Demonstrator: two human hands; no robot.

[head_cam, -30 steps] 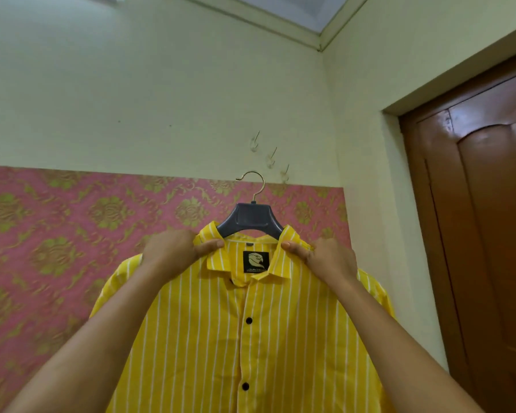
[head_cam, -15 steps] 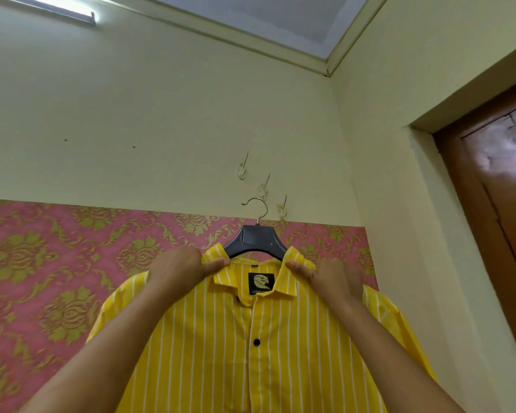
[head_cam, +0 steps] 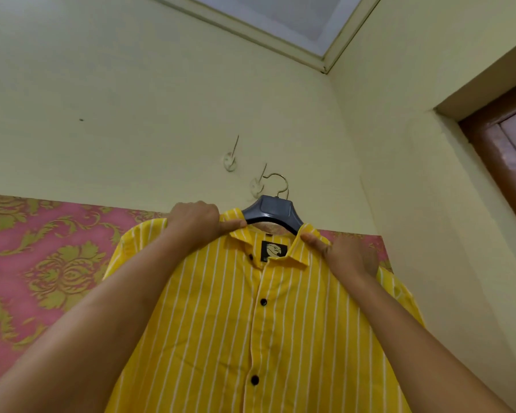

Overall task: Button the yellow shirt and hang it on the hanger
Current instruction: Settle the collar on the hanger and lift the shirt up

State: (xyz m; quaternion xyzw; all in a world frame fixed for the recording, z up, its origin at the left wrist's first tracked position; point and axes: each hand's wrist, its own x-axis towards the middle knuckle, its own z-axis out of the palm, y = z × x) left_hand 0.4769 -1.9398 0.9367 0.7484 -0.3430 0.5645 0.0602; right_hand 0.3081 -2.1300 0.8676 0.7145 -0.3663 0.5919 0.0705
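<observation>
The yellow shirt (head_cam: 251, 323) with white stripes and black buttons is buttoned down its front and sits on a dark grey hanger (head_cam: 271, 211). I hold it up against the wall. My left hand (head_cam: 195, 223) grips the shirt's left shoulder beside the collar. My right hand (head_cam: 343, 253) pinches the right shoulder by the collar. The hanger's metal hook (head_cam: 279, 181) is level with the middle wall hook (head_cam: 258, 181), close to it; whether it hangs on it I cannot tell.
Another wall hook (head_cam: 231, 158) sits up and to the left on the cream wall. Pink floral wallpaper (head_cam: 42, 263) covers the lower wall. A brown wooden door (head_cam: 513, 150) stands at the right, past the room's corner.
Both hands have lifted the shirt and hanger up and rightward, bringing the hanger's hook level with the wall hooks. The view has tilted upward.
</observation>
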